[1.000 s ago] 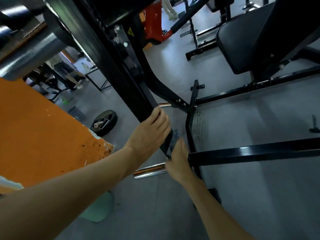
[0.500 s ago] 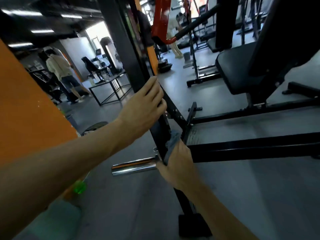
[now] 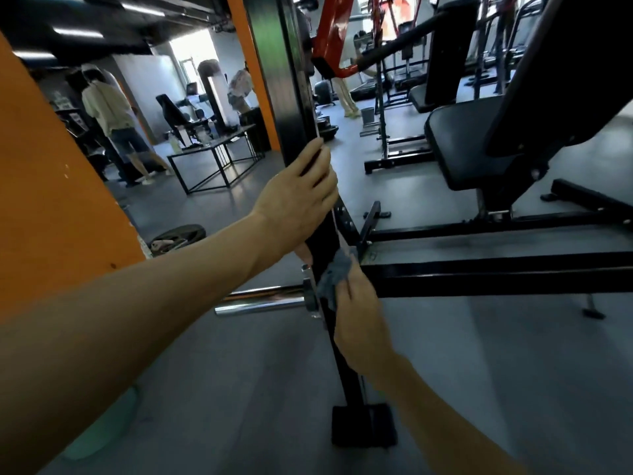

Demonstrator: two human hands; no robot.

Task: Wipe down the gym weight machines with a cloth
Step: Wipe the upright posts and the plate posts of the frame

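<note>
No readable writing on the black post (image 3: 294, 108). Left hand (image 3: 298, 200) wraps the post's near edge, fingers curled round it. Just below on the post, right hand (image 3: 356, 313) grips a grey cloth (image 3: 334, 277), pressed to the post. Chrome bar (image 3: 260, 299) juts left of the post; bare grey floor (image 3: 479, 371) lies right of it.

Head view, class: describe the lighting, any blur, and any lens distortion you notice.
Head view: bright daylight from the back window washes out that area, while the black upright post stays dark; the floor and near forearms smear with motion blur; wide-angle bending curves the orange wall and frame bars.
</note>
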